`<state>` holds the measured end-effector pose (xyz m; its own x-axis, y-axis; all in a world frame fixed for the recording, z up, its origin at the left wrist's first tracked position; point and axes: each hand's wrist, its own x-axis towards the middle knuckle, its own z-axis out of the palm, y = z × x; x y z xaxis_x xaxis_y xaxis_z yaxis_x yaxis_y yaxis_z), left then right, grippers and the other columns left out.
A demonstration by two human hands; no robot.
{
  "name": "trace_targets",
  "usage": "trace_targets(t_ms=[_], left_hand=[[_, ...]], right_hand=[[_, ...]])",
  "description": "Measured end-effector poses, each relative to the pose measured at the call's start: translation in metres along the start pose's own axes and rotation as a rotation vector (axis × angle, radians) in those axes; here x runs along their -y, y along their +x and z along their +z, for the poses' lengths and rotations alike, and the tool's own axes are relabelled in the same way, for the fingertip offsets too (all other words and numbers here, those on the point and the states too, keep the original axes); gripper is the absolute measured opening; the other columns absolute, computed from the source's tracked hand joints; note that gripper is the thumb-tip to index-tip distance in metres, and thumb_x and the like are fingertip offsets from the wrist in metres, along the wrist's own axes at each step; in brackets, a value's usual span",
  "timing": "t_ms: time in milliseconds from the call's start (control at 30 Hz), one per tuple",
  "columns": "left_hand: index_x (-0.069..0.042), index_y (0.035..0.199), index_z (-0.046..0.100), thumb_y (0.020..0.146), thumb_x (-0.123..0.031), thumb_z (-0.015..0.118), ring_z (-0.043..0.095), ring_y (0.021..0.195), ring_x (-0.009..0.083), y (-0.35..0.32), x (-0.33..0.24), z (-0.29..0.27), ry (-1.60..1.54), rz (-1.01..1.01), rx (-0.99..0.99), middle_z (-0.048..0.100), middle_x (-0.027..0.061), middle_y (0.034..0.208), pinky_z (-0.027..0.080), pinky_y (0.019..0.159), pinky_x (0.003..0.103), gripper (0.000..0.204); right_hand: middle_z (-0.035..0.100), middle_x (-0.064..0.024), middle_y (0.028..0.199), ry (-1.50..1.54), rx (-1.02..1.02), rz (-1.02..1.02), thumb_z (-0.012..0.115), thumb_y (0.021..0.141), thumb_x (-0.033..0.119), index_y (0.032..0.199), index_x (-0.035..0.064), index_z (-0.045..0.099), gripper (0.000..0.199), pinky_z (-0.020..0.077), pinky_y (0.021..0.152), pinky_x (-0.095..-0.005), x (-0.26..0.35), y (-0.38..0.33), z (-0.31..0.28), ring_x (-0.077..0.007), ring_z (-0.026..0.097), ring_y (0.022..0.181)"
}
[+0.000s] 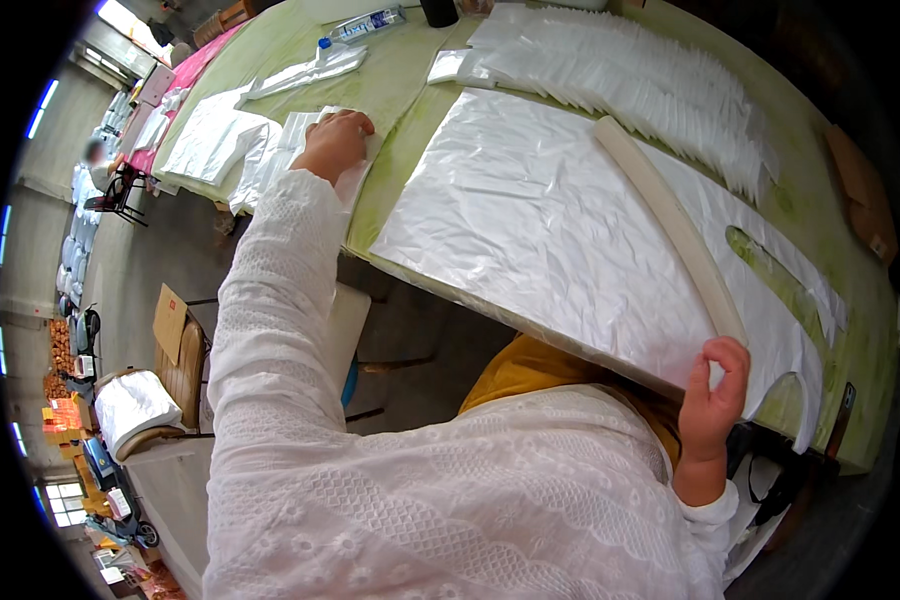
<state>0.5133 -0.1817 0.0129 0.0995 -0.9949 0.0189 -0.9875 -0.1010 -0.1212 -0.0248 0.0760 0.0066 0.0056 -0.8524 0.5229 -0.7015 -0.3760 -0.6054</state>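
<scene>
Stretched out to the far left, my left hand (336, 146) is closed over a small pile of folded white plastic bags (285, 150); its fingertips curl down and partly hide what they grip. Before me lies a wide stack of flat white plastic bags (530, 200), with cut-out handles at its right end. A long, slightly curved beige strip (660, 210) rests across this stack. At the strip's near end is my right hand (715, 395), with thumb and forefinger bent into a pinch on it.
A fanned row of white plastic bags (620, 80) lies along the back of the green-covered table (410, 115). A clear bottle with a blue cap (365, 27) is on its side at the back left. A brown chair (178, 365) stands left of me, and a person (100, 165) sits farther off.
</scene>
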Motion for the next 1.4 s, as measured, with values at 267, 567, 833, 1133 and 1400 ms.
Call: trace_targets(t_ms=[267, 567, 833, 1133, 1400], left_hand=[[-0.023, 0.104, 0.072, 0.088, -0.022, 0.058, 0.061, 0.121, 0.0285, -0.009, -0.062, -0.005, -0.268, 0.102, -0.207, 0.071, 0.0055, 0.120, 0.042, 0.106, 0.043, 0.021], [-0.014, 0.144, 0.054, 0.092, -0.019, 0.075, 0.039, 0.145, 0.0359, -0.140, -0.328, -0.029, -1.096, 0.805, 0.021, 0.035, 0.0209, 0.159, 0.040, 0.115, 0.043, 0.056], [-0.006, 0.146, 0.050, 0.088, -0.031, 0.073, 0.019, 0.147, 0.0589, -0.239, -0.404, -0.017, -0.752, 0.874, -0.007, 0.016, 0.0341, 0.162, 0.024, 0.120, 0.062, 0.068], [-0.006, 0.151, 0.043, 0.089, -0.033, 0.073, 0.009, 0.151, 0.0554, -0.269, -0.409, -0.029, -0.704, 0.862, 0.118, 0.007, 0.0302, 0.166, 0.021, 0.122, 0.058, 0.074], [-0.012, 0.146, 0.053, 0.086, -0.019, 0.078, 0.023, 0.149, 0.0510, -0.250, -0.401, -0.036, -0.833, 0.957, -0.128, 0.034, 0.0205, 0.161, 0.029, 0.119, 0.057, 0.065]], right_hand=[[0.055, -0.0149, 0.134, -0.377, 0.104, 0.215, 0.071, 0.082, 0.004, 0.119, 0.0105, 0.066, 0.038, 0.0527, 0.090, -0.0428, -0.030, -0.021, -0.037, -0.0358, 0.062, 0.105], [0.057, -0.0164, 0.116, -0.346, -0.012, 0.130, 0.077, 0.078, 0.008, 0.115, 0.0076, 0.063, 0.040, 0.0510, 0.090, -0.0476, -0.009, -0.039, -0.031, -0.0401, 0.061, 0.104], [0.063, -0.0171, 0.113, 0.124, 0.166, 0.188, 0.077, 0.082, 0.009, 0.104, 0.0026, 0.064, 0.026, 0.0540, 0.084, -0.0412, 0.009, -0.072, -0.045, -0.0361, 0.064, 0.099], [0.060, -0.0139, 0.117, 0.313, -0.043, 0.236, 0.070, 0.091, 0.000, 0.109, 0.0004, 0.063, 0.019, 0.0568, 0.076, -0.0311, -0.023, -0.098, -0.061, -0.0231, 0.065, 0.093], [0.066, -0.0130, 0.109, 0.158, -0.268, 0.286, 0.069, 0.088, -0.002, 0.105, 0.0032, 0.065, 0.017, 0.0526, 0.082, -0.0344, -0.057, -0.110, -0.080, -0.0267, 0.063, 0.096]])
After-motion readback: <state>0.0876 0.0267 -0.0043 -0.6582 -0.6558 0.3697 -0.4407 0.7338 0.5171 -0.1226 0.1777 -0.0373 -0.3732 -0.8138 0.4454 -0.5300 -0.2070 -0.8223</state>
